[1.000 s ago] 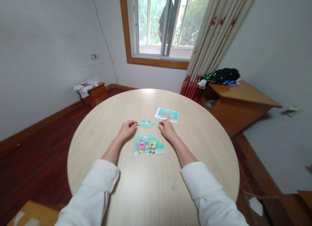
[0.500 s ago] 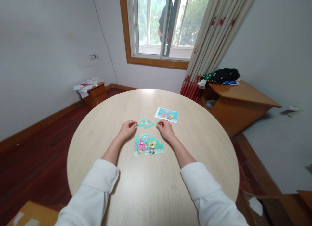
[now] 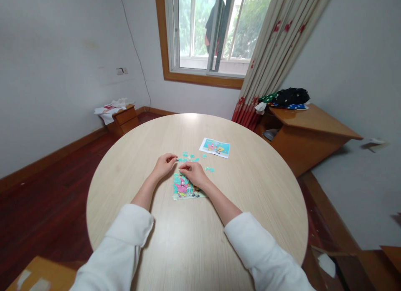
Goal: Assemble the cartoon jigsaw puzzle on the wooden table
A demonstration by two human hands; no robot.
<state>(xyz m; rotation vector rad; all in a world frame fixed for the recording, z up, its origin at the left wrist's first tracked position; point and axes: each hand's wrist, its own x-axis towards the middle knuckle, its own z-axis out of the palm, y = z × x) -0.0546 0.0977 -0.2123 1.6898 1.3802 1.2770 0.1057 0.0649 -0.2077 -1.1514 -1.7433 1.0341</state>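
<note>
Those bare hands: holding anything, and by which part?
Can't tell: the left hand is beside small teal jigsaw pieces, the right hand over the rectangular colourful cartoon jigsaw; anything pinched is too small to see.

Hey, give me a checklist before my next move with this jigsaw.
1. Rectangular paper print with turquoise cartoon picture uncovered: ok.
2. Partly assembled turquoise-and-pink cartoon jigsaw fully visible: not ok; the bare right hand covers part of it.
3. Loose turquoise interlocking jigsaw pieces near both hands: ok.
4. Right hand gripping a piece: cannot tell; too small to make out.
5. Bare left hand gripping a piece: cannot tell, though it is beside loose pieces.
</note>
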